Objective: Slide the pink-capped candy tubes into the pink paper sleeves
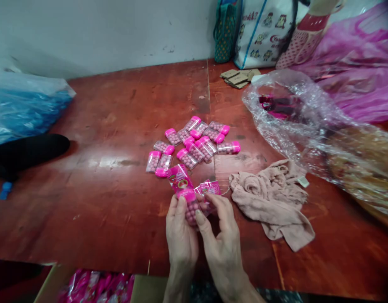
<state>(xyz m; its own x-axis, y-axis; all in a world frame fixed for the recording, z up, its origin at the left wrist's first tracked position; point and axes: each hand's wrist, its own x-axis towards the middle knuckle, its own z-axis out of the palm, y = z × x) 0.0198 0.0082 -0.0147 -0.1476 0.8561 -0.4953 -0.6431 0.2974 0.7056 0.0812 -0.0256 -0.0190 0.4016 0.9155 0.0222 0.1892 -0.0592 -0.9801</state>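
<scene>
Both hands are meeting over the red table (118,202), close to its near edge. The left hand (181,235) is curling its fingers around a clear candy box (191,208) with a pink cap, gripping it from the left side. The right hand (223,244) is pinching the same box from the right, thumb and forefinger closed on it, the other fingers loosely bent. Pink printed labels (181,179) are sticking out just behind the box, touching it; whether the fingers are also holding them I cannot tell.

Farther up the table, a loose pile of candy boxes (194,143) is lying flat, many touching one another. A beige cloth (272,202) is sitting crumpled just right of the hands. Beyond it, a clear plastic bag (307,118) is spreading toward the right edge. A blue plastic bag (23,105) is resting at the far left. At the near edge, a cardboard box (96,288) is holding more pink packets.
</scene>
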